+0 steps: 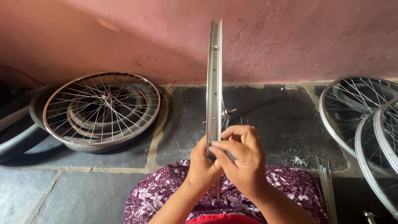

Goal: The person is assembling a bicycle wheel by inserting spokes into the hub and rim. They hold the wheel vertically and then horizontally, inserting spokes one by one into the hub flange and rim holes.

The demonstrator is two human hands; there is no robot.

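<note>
A silver bicycle wheel rim [214, 79] stands upright, edge-on to me, its lower part resting in my lap. My left hand [202, 166] grips the rim's near edge from the left. My right hand [242, 155] is closed on the rim from the right, fingertips pinching at its inner face. The hub [227, 111] with a few spokes shows just behind the rim.
A finished spoked wheel [102, 108] lies on tyres at the left by the pink wall. Two more spoked wheels [365, 124] lie at the right. Loose spokes [327, 186] and small nipples [297, 160] lie on the dark stone floor at my right.
</note>
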